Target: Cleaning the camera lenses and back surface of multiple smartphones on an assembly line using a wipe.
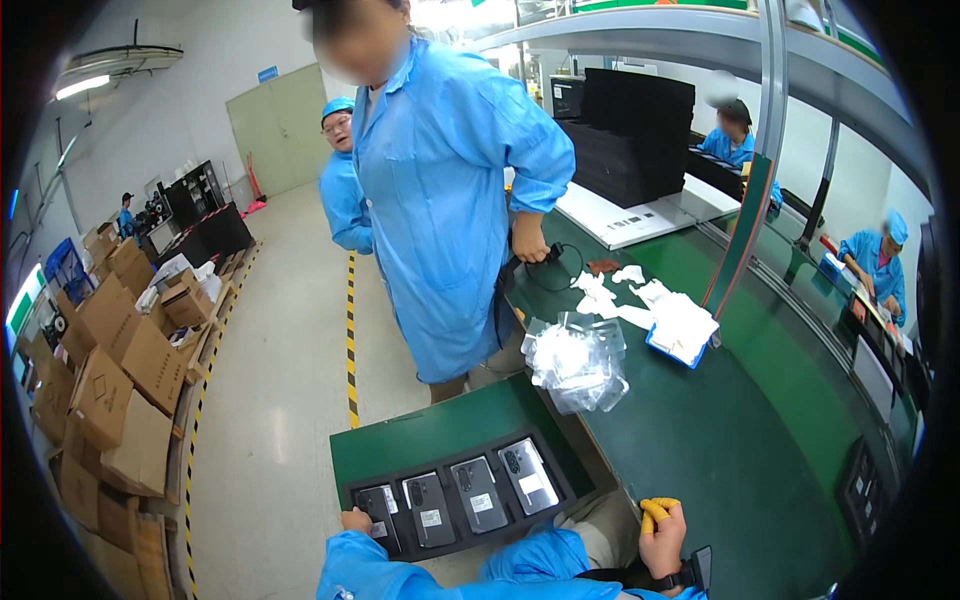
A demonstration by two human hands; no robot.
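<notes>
A black foam tray (455, 546) with several smartphones in its slots lies low in front of me on a green board (400, 450). My left hand (357, 520) is closed on the tray's left edge, beside the leftmost phone (378, 515). The phones lie back up, most with white labels, and the rightmost phone (528, 475) is silvery and shiny. My right hand (662, 535) is at the near edge of the green workbench (700, 440), to the right of the tray. Its fingers, with yellow finger cots, are curled in, and nothing shows in them.
A person in a blue coat (440, 200) stands just beyond the tray, one hand on the bench. Clear plastic bags (575, 362) and a blue bin (676, 347) of white scraps lie on the bench. A metal post (773, 90) rises at right; cartons (130, 400) line the left.
</notes>
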